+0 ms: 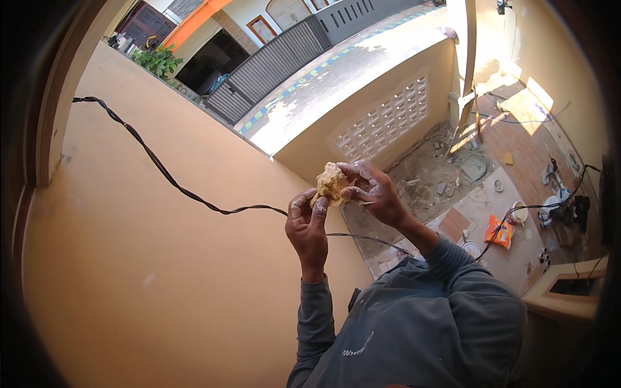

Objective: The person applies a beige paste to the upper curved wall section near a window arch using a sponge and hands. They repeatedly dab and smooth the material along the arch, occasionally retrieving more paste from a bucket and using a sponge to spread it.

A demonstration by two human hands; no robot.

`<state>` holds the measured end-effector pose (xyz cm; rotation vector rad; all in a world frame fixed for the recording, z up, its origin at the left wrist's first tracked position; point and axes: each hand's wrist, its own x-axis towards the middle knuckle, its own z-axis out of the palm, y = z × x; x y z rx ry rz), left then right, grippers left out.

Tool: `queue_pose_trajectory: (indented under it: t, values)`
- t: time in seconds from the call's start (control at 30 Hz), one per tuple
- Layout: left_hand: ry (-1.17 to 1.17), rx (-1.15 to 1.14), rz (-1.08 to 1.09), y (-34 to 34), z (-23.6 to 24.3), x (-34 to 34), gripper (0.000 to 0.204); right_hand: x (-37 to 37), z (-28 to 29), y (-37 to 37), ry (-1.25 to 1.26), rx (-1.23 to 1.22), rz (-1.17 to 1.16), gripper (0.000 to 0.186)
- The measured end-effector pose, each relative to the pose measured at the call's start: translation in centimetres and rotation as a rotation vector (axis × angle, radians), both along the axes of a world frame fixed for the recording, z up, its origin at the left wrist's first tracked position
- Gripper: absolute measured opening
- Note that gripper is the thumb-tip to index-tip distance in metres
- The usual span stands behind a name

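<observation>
Up in front of my chest, both hands hold a rough, torn yellowish lump point(331, 182) that looks like a piece of sponge. My left hand point(306, 223) pinches its lower left side between thumb and fingers. From the right, my right hand point(372, 191) grips the other side, with thumb and fingertips curled on it. White dust or paste coats the fingers of both hands. A black twisted cable point(162, 169) runs across behind my left hand.
A plain beige wall point(162, 278) fills the left. Beyond a low wall with a vent block panel point(388, 119) lies a sunlit street. On the floor at right are rubble point(427, 174), an orange bag point(499, 231), a white bucket point(519, 213) and tools point(551, 174).
</observation>
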<state>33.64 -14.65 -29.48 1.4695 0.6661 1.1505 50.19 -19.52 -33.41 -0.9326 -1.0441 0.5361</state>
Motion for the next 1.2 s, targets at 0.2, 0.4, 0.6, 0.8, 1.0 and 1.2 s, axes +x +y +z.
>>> queue_pose_trajectory:
  t: [0.2,0.4,0.6,0.8,1.0,1.2]
  values:
    - [0.024,0.100,-0.009,-0.1,-0.1,0.3,0.023,-0.5,0.9,-0.5,0.135,-0.182,0.202,0.035]
    - [0.260,0.426,0.218,0.8,-1.0,1.6,0.017,-0.3,0.3,-0.1,0.035,-0.173,0.096,0.031]
    - [0.310,0.535,0.218,1.8,-1.6,3.1,0.017,0.7,-0.9,-0.8,0.056,-0.224,0.104,0.023]
    - [0.312,0.430,0.127,2.6,-3.2,5.1,0.012,1.7,-2.8,-1.4,0.334,-0.264,0.151,0.014]
    - [0.334,0.548,0.067,3.4,-5.7,8.0,0.008,2.5,-6.0,-2.5,0.566,-0.257,0.110,0.007]
    - [0.512,0.310,0.126,9.4,-8.7,7.7,0.007,3.5,-6.9,-6.1,0.562,-0.321,0.099,0.007]
